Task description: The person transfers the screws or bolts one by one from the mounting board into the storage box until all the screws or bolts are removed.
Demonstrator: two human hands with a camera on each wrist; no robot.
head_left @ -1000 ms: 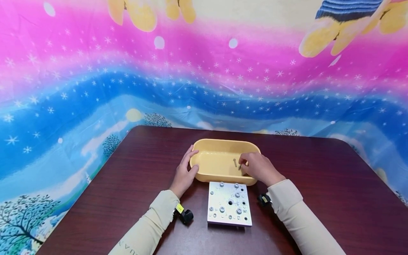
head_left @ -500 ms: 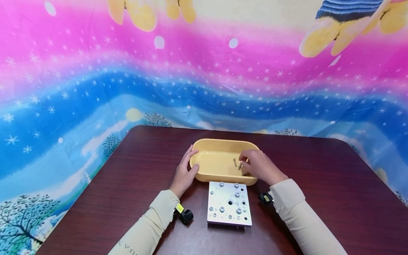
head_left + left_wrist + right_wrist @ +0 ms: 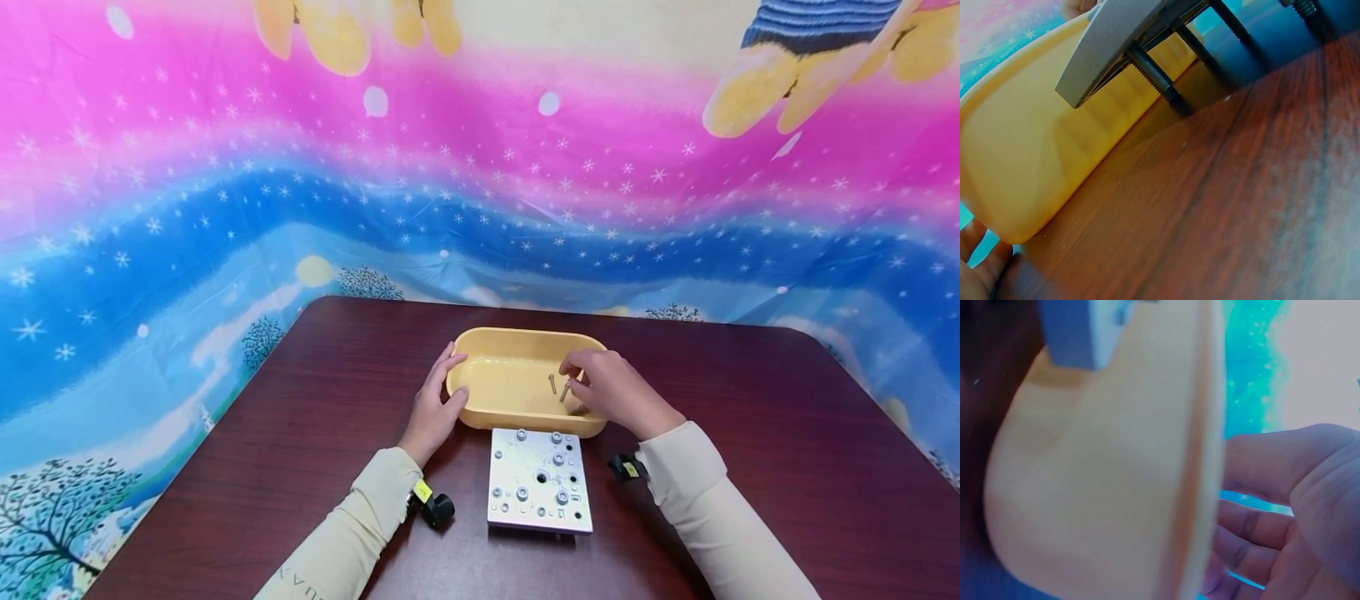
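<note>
At the middle of the table is a yellow oblong tray. My left hand holds its left end, fingers over the rim and thumb on the front side. My right hand reaches over the right end, fingers bent down inside. One screw lies right by its fingertips, a second screw just left. Dark small pieces lie under the hand. In the right wrist view the tray wall hides the fingertips of the right hand; I cannot tell whether they pinch a screw.
A silver metal plate with several socket-head screws and open holes stands before the tray. In the left wrist view, threaded screw ends stick out beneath it. A dark reddish wood table lies below, a printed cloth behind.
My right hand has shifted slightly right and back, its fingers still over the tray. More of the dark small pieces beneath it now show. The left hand and plate have stayed put.
</note>
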